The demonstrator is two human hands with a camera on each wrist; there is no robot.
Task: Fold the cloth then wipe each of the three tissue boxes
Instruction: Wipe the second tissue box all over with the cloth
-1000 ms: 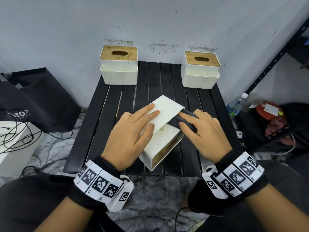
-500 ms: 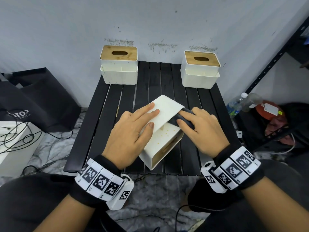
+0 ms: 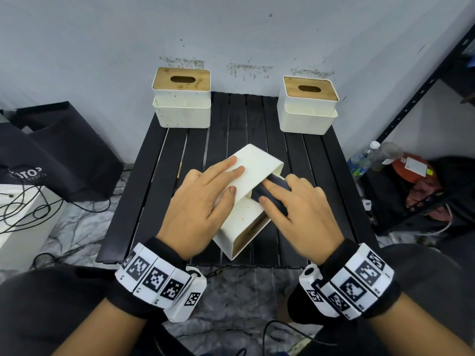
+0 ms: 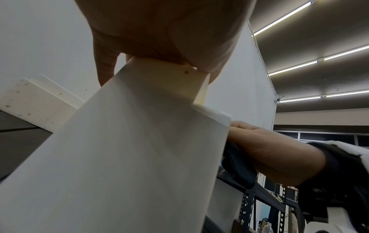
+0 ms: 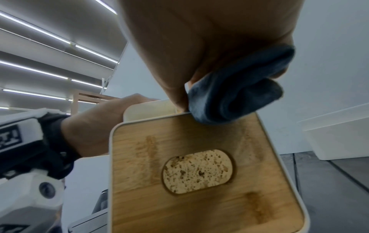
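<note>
A black bag (image 3: 59, 152) is lying on the floor at the far left, beside a white case with cables. On the slatted black surface (image 3: 144, 201), the left tissue box (image 3: 182, 98) is standing upright at the back left corner, wooden lid up, well apart from the hands.

Nearer the front, the middle tissue box (image 3: 253, 170) is being held tipped on its side at an angle, its wooden lid (image 5: 199, 173) facing the person and to the right. It is being steadied by the left hand (image 3: 200, 204), which is laid flat over the upturned white side with fingers nearly straight and spread and the thumb resting on the same face; nothing is being gripped by it.

Just to the right, the folded dark cloth (image 3: 272, 191) is being pressed against the upper right flank of that box, close to the rim of the lid. It is being pinched by the right hand (image 3: 300, 214), whose fingers are lying over the cloth while the thumb is tucked beneath, as seen from the right wrist.

At the back right corner, the right tissue box (image 3: 308, 104) is standing upright. Beyond the surface's right edge, a black metal rack (image 3: 416, 98) is rising, and plastic bottles (image 3: 365, 158) are lying by it on the floor.
</note>
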